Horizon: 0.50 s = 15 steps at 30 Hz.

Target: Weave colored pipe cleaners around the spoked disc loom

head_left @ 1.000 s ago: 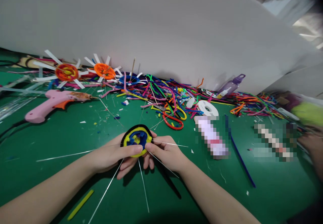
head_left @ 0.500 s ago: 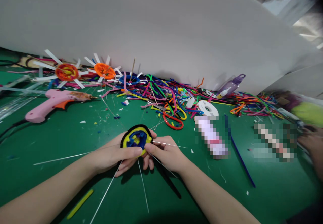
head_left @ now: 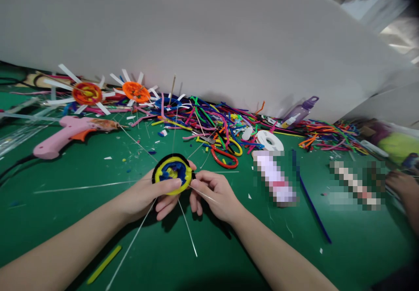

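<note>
A round disc wound from blue, yellow and black pipe cleaners faces up in front of me, with several thin clear rods sticking out around it like spokes. My left hand grips its lower left side, thumb across the front and fingers beneath. At the right rim, my right hand pinches the black pipe cleaner, whose tail shows dark under the wrist. Black runs along the top and left of the rim, outside the yellow. What the fingers do behind the disc is hidden.
A pink glue gun lies at left. Two orange spoked discs stand behind it. Scissors, heaped pipe cleaners, a ribbon spool and a purple bottle sit farther back. Another person's hand is at far right.
The disc has shifted slightly left and up and faces me more fully. My right thumb has left the disc's front and now pinches at its right edge.
</note>
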Tool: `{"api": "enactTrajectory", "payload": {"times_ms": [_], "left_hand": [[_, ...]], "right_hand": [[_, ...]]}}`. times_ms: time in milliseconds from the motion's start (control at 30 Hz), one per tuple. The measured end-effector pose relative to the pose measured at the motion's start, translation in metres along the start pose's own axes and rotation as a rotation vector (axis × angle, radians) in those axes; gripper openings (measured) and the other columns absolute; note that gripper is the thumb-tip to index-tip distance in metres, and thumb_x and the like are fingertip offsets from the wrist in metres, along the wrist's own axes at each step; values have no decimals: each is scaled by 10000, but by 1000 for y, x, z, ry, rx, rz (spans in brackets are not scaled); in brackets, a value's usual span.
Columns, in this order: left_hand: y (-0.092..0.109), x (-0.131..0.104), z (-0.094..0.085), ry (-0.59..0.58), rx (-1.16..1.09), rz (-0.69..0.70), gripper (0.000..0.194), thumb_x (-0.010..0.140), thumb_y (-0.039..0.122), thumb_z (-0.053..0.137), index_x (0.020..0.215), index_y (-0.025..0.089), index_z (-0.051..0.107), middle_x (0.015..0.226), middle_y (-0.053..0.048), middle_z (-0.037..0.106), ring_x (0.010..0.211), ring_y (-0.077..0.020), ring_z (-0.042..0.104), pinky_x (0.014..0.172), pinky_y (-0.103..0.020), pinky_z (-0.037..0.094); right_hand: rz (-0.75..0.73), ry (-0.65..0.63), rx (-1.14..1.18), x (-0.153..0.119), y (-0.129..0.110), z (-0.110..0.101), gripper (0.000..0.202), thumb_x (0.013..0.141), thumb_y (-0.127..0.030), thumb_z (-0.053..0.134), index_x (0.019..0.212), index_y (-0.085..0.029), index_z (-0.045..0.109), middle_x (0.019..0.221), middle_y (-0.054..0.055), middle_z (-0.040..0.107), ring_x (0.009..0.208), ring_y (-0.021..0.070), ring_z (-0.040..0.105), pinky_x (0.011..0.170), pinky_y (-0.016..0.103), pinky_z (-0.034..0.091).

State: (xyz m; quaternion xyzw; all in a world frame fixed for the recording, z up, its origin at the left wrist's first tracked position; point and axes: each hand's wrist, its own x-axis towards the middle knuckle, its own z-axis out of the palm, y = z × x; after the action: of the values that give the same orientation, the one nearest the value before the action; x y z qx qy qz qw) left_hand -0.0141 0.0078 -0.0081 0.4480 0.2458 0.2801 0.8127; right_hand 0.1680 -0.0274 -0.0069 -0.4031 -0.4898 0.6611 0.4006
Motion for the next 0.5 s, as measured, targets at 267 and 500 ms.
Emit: {"api": "enactTrajectory", "payload": {"times_ms": [267,500], "left_hand": [[0,2,1,137,-85,-30,469,876,376,542,1275,129,550,343,99,362,279,-79,369,345,-164,283],[-3,4,-2,157,-51,-14,524,813,359,617,1271,114,547,346,96,393,280,-96,395,335,-180,310]], "right_hand": [[-40,60,-92,-1,3,-1,306,860,-466,626,811,-165,610,398,-104,473,322,42,391,401,186,332],[-6,76,-118,-2,-2,0,324,844,-482,630,791,-164,599,436,-73,526,337,49,419,362,169,305]]}}
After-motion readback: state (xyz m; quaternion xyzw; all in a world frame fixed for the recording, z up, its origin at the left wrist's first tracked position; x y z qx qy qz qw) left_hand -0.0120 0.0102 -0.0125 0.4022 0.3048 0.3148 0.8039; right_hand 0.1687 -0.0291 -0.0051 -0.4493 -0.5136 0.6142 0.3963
